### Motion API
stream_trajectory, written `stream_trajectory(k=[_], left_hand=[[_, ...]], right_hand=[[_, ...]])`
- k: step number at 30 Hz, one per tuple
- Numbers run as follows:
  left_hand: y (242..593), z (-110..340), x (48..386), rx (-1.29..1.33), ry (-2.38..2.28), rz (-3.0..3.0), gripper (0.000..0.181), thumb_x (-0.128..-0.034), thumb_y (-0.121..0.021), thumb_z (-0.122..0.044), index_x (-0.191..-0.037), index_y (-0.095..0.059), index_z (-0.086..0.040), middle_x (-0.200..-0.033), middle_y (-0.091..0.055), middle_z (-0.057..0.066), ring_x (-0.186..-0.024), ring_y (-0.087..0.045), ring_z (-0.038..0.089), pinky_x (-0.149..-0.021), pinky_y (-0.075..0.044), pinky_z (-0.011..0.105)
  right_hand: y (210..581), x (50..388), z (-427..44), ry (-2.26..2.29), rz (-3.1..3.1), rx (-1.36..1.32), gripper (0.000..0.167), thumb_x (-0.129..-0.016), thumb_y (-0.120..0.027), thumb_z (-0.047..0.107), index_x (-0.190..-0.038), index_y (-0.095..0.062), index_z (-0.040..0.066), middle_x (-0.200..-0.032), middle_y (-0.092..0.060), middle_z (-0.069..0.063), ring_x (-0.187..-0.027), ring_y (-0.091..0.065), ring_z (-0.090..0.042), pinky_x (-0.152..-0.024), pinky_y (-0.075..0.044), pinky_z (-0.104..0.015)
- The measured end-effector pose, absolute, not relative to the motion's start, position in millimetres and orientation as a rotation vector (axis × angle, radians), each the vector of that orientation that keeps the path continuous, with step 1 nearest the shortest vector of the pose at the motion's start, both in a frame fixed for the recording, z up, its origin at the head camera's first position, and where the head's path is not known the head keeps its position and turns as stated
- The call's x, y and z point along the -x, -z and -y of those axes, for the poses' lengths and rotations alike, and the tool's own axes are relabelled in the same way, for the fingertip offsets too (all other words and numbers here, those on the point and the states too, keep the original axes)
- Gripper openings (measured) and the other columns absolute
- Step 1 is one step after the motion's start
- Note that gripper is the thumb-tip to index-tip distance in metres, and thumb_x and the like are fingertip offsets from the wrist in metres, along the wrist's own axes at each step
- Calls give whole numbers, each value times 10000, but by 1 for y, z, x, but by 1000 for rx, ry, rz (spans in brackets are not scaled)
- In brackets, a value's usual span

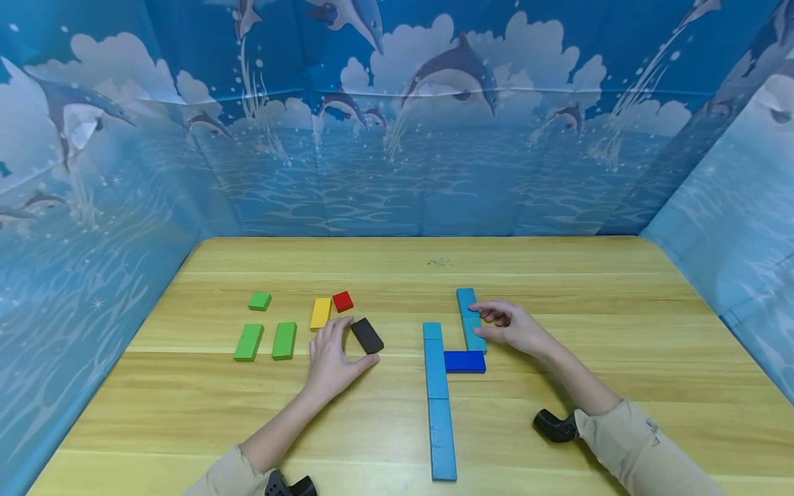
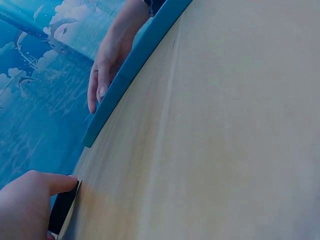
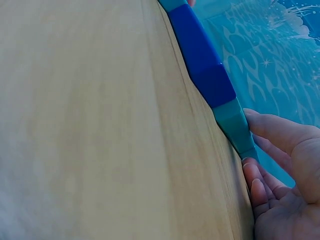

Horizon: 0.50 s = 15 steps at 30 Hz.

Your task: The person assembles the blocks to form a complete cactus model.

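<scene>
In the head view, my left hand [image 1: 331, 362] pinches a black rectangular block [image 1: 367, 335] between thumb and fingertips at its opposite ends. The left wrist view shows the thumb on that block's edge. My right hand [image 1: 511, 331] rests its index finger and thumb against the right side of two light blue blocks [image 1: 471, 324] laid end to end. A dark blue block [image 1: 465, 362] lies crosswise at their lower end. It bridges to a long row of light blue blocks [image 1: 437, 399]. In the right wrist view, the thumb touches a light blue block [image 3: 234, 127].
Left of the black block lie a yellow block [image 1: 320, 314] and a small red block [image 1: 342, 302]. Farther left are two green blocks [image 1: 249, 342] and a smaller green one [image 1: 260, 301]. Dolphin-printed cloth [image 1: 397, 172] surrounds the wooden table [image 1: 527, 269].
</scene>
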<state>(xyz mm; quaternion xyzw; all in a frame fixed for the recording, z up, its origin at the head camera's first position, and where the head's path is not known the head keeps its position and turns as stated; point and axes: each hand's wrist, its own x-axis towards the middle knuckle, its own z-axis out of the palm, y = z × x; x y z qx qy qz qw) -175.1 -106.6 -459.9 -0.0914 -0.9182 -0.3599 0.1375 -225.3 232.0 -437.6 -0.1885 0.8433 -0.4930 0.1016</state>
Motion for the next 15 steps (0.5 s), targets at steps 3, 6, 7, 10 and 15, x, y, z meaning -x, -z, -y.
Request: stream_trajectory(k=[3,6,7,10,15], left_hand=[[459,106,174,257,1048,2638,683,-630,-801,-326,-1181,-525,-31,-1126,-527,103,-1071,-424,306,-917,-258,466],[459,106,174,252,1069,2622,621,-631,-802,-298,-1129,-553,-23,-1071,-542,98,-1044,-444,293,-900,-266,464],[458,106,175,253,1085,2617,613,-625,-806,-289,-1119,-561,-22,-1065,-549,98,-1037,-453,290,-904,-267,466],[457,104,180,280,1149,2598,600,-611,-818,-262,-1106,-577,-22,-1073,-560,96,-1035,-471,278,-926,-271,479],[451,97,198,390,1281,2580,586,-622,-823,-216,-1129,-575,-56,-1089,-545,75,-1038,-454,256,-914,-327,468]], right_hand=[[437,225,-232,1454,-2490,550,443,-838,-666,189,-1238,-546,39,-1028,-514,-133,-885,-426,-244,-714,-385,-239],[437,226,-232,1456,-2491,553,441,-840,-664,188,-1237,-545,35,-1027,-513,-135,-883,-423,-241,-711,-382,-239],[437,226,-232,1458,-2491,552,442,-839,-664,188,-1237,-545,35,-1028,-514,-134,-886,-425,-241,-711,-382,-238],[437,226,-233,1464,-2492,552,442,-839,-665,189,-1234,-545,30,-1033,-518,-133,-892,-430,-234,-712,-384,-234],[438,226,-232,1467,-2489,553,443,-836,-668,188,-1232,-547,30,-1037,-519,-133,-897,-436,-238,-717,-389,-233]])
